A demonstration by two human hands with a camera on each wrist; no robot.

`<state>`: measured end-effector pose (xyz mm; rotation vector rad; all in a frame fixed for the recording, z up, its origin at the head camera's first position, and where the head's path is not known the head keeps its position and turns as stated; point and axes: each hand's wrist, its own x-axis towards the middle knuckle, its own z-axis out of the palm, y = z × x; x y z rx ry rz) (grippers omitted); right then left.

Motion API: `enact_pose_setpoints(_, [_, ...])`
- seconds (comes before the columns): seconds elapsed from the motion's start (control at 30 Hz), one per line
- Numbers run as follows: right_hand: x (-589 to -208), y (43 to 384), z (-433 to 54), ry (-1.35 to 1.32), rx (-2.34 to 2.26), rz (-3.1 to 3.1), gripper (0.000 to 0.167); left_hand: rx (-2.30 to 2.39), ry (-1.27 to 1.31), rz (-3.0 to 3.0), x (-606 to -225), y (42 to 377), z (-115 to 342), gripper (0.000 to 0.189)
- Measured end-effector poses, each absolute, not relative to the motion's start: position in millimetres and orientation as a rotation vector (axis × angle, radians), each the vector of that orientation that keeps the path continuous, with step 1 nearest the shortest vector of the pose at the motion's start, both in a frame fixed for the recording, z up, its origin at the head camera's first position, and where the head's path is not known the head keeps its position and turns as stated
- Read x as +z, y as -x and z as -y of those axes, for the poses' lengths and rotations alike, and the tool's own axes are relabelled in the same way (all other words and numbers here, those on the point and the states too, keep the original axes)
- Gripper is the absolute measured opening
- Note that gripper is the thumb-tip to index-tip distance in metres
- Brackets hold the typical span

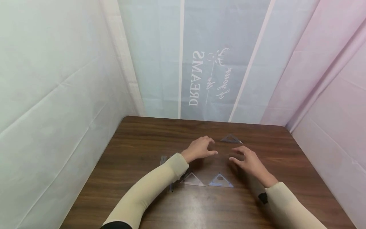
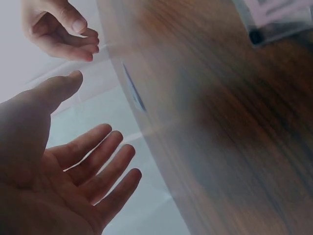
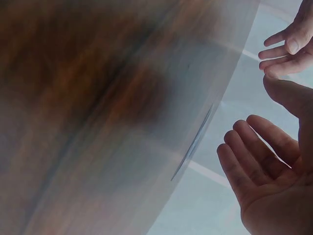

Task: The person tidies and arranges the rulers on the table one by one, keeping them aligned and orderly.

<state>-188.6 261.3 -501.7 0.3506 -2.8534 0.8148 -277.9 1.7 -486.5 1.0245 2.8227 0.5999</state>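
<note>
Both hands hover over the wooden table, apart from each other and holding nothing. My left hand (image 1: 199, 148) has its fingers spread and loosely bent. Opposite it, my right hand (image 1: 251, 161) also has relaxed fingers, palm facing inward. Beyond them lies a clear set square (image 1: 226, 139), nearest the right fingertips and touched by neither hand; the right wrist view shows this set square (image 3: 192, 142) almost edge-on. Closer to the body lie a pinkish-edged set square (image 1: 194, 183) and a blue-edged set square (image 1: 221, 184). A clear ruler-like strip (image 1: 163, 159) is partly hidden by the left forearm.
The dark wooden table (image 1: 137, 136) ends at pale cloth walls on the left, right and back. Printed lettering (image 1: 196, 78) marks the back cloth. A small black object (image 1: 263, 197) shows beside the right sleeve.
</note>
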Motion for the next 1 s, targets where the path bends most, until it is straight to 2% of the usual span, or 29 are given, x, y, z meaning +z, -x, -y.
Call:
enact_pose_setpoints(0.43, [-504,213,-272,-0.353,0.767,2.867,0.057,0.648,-0.985,-2.772,-494,295,-15,0.062])
enact_pose_setpoints(1.0, [-511,238,-292,-0.24,0.755,2.93,0.06,0.59,-1.041,-2.695,-505,315,-24,0.067])
